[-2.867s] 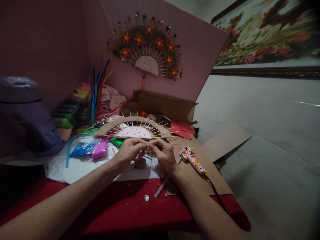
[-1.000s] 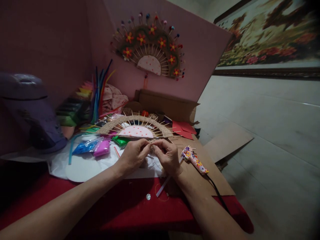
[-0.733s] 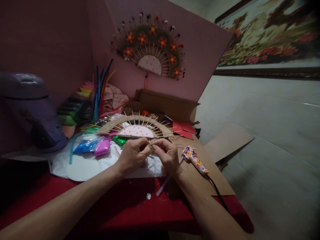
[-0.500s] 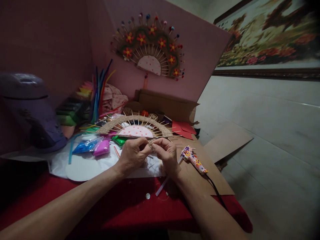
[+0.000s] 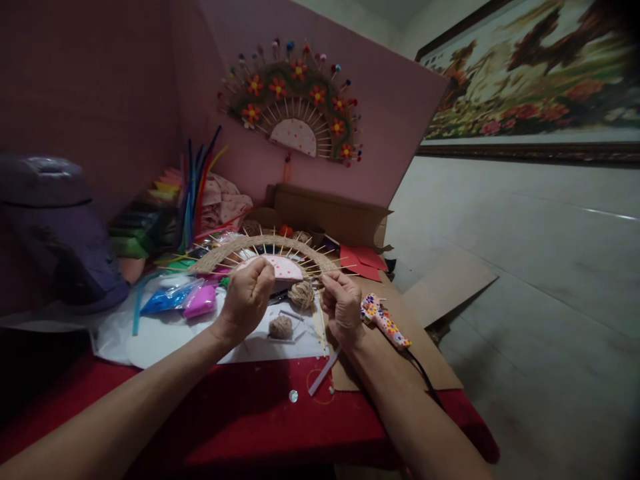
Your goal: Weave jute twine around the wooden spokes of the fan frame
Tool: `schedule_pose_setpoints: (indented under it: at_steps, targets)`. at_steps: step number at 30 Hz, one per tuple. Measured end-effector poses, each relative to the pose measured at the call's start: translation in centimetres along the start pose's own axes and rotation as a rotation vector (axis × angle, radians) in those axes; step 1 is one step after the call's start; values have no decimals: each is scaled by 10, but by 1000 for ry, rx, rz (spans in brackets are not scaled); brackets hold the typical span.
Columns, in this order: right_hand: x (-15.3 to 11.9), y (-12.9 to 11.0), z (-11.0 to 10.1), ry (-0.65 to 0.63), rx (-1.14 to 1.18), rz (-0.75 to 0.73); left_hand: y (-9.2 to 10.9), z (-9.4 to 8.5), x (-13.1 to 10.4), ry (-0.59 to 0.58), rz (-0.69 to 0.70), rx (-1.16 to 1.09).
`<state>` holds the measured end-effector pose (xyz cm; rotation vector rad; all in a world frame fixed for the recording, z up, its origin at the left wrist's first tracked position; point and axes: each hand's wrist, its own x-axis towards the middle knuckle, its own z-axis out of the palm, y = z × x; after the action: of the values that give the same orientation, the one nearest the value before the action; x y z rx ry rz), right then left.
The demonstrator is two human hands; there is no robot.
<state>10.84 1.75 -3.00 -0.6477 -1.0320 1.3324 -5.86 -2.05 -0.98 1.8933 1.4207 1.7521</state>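
Note:
A fan-shaped frame of thin sticks and woven twine (image 5: 220, 253) lies on the table, with a pink dotted half-circle (image 5: 287, 268) at its base. My left hand (image 5: 249, 297) is closed in a fist in front of the half-circle and covers part of it; what it holds is hidden. To the right, my right hand (image 5: 343, 303) is closed in a pinch near the frame's right end, on something too small to make out. Between the hands are a ball of twine (image 5: 301, 295) and a smaller, darker ball (image 5: 281, 327).
A flower-patterned glue gun (image 5: 385, 322) lies on cardboard (image 5: 425, 367) at right. At left are a purple container (image 5: 67, 233) and blue and magenta packets (image 5: 200, 301). A finished flowered fan (image 5: 280, 87) hangs behind. A clear stick (image 5: 324, 373) rests near the front.
My hands were together at the centre; now they are apart, the left moved left and the right slightly right. The twine balls between them have come into view. The camera view has shifted slightly.

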Motion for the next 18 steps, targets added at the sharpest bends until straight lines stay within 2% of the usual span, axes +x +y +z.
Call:
schedule_pose_setpoints:
  at_steps: [3, 5, 8, 12, 13, 14, 15, 16, 18]
  targets:
    - [0, 2, 0, -11, -17, -8, -1, 6, -8, -140, -19, -147]
    - [0, 3, -1, -23, -19, -4, 2, 7, -11, -298, -57, -241]
    - [0, 3, -1, -23, -19, 6, 12, 3, -12, -630, -158, -310]
    - [-1, 1, -1, -12, -28, 11, 19, -5, -10, -1199, -261, -487]
    - [-1, 0, -1, -16, -33, 13, 20, -5, -10, -1270, -293, -511]
    - [-1, 1, -1, -22, -42, 9, 19, -4, -10, -1272, -331, -523]
    - [-1, 1, -1, -31, -58, -4, 19, -3, -10, -1194, -365, -524]
    - [-1, 2, -1, -47, -81, -20, 18, -1, -9, -1050, -386, -514]
    - [-3, 4, -1, -86, -141, -55, 17, 4, -8, -655, -367, -484]
